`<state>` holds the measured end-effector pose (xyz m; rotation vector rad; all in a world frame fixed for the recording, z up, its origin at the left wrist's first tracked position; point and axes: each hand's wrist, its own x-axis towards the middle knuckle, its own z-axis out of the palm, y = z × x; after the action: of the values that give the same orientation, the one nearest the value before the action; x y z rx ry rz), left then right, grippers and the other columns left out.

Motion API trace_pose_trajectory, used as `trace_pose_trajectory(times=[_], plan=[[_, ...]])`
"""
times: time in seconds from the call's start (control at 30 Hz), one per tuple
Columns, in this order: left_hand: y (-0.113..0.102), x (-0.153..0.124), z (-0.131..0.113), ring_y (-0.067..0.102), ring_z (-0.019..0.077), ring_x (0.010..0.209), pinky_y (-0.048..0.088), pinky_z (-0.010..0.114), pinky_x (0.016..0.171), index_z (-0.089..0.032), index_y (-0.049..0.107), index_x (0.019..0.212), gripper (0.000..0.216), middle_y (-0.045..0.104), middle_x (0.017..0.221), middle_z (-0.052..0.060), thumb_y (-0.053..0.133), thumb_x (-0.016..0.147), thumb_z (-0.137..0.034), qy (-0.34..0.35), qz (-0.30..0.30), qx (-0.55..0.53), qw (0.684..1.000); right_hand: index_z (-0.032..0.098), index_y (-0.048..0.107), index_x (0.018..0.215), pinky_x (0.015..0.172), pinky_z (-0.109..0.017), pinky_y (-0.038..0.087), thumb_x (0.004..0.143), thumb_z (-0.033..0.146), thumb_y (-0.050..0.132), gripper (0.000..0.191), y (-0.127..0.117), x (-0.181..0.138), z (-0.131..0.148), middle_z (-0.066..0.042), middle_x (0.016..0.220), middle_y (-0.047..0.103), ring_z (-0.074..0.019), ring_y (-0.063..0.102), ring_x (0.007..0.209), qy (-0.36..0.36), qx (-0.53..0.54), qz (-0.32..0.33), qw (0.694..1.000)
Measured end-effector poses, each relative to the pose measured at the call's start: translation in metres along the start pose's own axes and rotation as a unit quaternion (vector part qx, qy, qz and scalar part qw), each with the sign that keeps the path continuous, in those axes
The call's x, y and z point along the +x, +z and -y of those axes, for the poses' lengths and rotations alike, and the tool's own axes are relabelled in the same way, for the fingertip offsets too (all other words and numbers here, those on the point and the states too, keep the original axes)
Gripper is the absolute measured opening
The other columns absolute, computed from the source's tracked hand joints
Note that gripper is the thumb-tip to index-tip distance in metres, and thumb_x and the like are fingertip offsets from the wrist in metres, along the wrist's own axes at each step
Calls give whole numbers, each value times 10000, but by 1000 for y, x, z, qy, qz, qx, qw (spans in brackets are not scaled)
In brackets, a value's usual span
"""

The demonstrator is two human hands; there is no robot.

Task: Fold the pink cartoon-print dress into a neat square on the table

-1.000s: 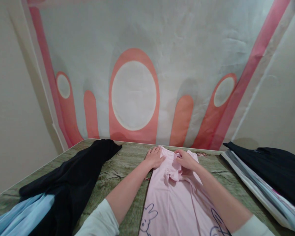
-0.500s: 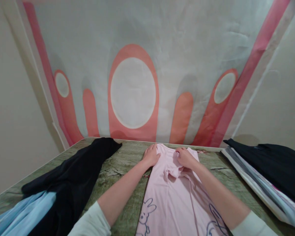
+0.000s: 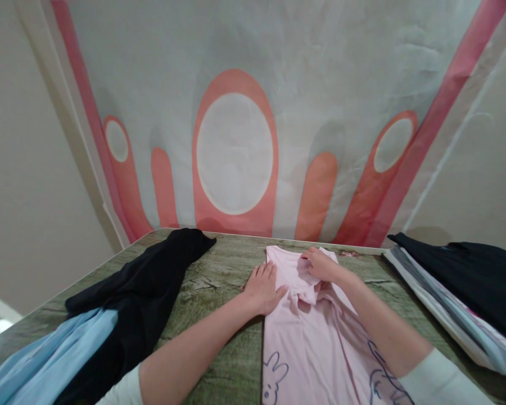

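In your head view the pink garment (image 3: 303,343) lies lengthwise on the surface (image 3: 227,270), long axis running away from you; your left hand (image 3: 263,288) rests flat on its left edge, grip spread, while your right hand (image 3: 322,265), farther up, has its grip pinched on a bunched fold.

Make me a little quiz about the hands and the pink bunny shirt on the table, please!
1. True or false: the left hand lies flat with open fingers at the left edge of the pink shirt.
2. Which of the hands pinches the bunched cloth near the shirt's top end? A) left hand B) right hand C) neither
3. Fill the gap: on the table, the light blue cloth lies against a ___ garment.

Key: 1 true; 2 B; 3 black.
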<state>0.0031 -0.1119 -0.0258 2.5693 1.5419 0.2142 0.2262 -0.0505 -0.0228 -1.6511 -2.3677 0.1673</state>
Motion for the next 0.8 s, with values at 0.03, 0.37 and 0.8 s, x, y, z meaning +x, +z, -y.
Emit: trace_pose_trajectory(times=[0.03, 0.37, 0.8], plan=[[2, -2, -1, 157, 318, 1338, 114, 471, 1067, -98, 275, 1385, 705, 212, 1456, 148, 269, 860, -567, -4, -6, 0, 1000, 129, 644, 980, 865, -263, 338, 653, 14, 512, 371, -3, 1, 4, -108, 999, 593, -212, 508, 991, -3, -9, 3, 1000], [5, -2, -1, 184, 340, 1319, 126, 475, 1060, -71, 287, 1380, 716, 253, 1438, 164, 279, 854, -556, 2, -43, 8, 999, 128, 643, 986, 844, -279, 398, 887, 202, 397, 275, -22, 49, 84, -143, 1019, 613, -214, 562, 980, -83, -115, 17, 990], [5, -3, -2, 205, 353, 1305, 125, 474, 1062, -40, 318, 1368, 729, 277, 1426, 174, 306, 839, -541, -5, -56, -7, 998, 128, 690, 905, 766, -267, 449, 885, 237, 436, 278, 4, 95, 88, -151, 948, 670, -218, 626, 910, -83, -157, 35, 983]])
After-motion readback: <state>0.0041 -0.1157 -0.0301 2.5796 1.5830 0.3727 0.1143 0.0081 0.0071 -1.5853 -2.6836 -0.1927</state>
